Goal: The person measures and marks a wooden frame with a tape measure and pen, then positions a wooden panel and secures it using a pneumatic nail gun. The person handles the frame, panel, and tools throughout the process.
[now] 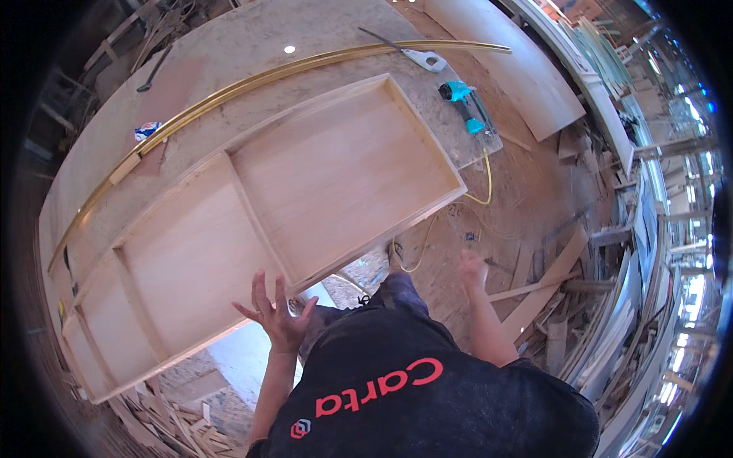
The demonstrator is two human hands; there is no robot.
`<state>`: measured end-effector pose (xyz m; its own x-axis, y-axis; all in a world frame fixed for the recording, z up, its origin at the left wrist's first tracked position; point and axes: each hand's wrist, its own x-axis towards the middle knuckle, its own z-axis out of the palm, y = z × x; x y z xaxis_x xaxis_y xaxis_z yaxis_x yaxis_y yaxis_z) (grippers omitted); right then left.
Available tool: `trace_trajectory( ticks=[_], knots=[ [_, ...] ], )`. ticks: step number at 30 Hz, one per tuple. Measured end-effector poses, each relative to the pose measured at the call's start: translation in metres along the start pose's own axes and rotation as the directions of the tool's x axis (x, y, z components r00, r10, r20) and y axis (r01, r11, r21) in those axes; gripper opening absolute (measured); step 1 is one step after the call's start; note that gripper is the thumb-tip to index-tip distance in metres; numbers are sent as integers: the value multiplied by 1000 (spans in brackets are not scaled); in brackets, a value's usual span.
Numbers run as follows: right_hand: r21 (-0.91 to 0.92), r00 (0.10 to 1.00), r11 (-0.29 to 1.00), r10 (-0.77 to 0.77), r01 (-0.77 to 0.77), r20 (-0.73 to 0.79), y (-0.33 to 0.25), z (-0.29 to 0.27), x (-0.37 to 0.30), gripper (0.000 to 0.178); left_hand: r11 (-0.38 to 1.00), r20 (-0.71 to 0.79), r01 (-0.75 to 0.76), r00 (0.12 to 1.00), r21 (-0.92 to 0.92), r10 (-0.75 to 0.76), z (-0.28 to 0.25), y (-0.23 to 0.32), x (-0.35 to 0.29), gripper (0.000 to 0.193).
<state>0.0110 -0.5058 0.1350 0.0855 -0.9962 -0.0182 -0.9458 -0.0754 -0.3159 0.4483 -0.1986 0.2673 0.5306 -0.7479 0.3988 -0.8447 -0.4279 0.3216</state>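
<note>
A long, shallow wooden frame (343, 156) with a thin plywood panel and several crosspieces lies slantwise on the worktable (252, 46). At its near edge my left hand (279, 314) is raised with fingers spread wide, holding nothing; whether a fingertip touches the rim I cannot tell. My right hand (473, 271) hangs off to the right, above the floor and apart from the frame. Its fingers are curled in, and nothing shows in them. A teal and black nail gun (463, 105) rests on the table's right corner, with a yellow air hose (489, 179) running down from it.
Long yellowish strips (275, 74) stretch across the table behind the frame. Across their right part lies a handsaw (421, 59) with a pale handle. A dark hammer-like tool (155, 70) and a blue-white packet (147, 130) sit farther left. Scrap wood (546, 286) litters the floor at right.
</note>
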Motion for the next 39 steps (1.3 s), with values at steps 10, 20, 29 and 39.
trace_trajectory(
  ticks=[10,20,29,39],
  knots=[
    [246,820,793,-481,558,-309,-141,-102,359,21,998,169,-42,985,53,32,142,206,70,77],
    [-69,857,856,-514,512,-22,-172,-49,425,41,951,54,-16,999,308,-1,205,225,75,53],
    [241,913,885,-407,399,-15,-149,-61,484,49,937,48,-240,971,253,236,148,235,119,61],
    [949,931,218,-335,226,-145,-89,-198,365,56,948,109,-307,948,82,297,8,253,233,80]
  ],
)
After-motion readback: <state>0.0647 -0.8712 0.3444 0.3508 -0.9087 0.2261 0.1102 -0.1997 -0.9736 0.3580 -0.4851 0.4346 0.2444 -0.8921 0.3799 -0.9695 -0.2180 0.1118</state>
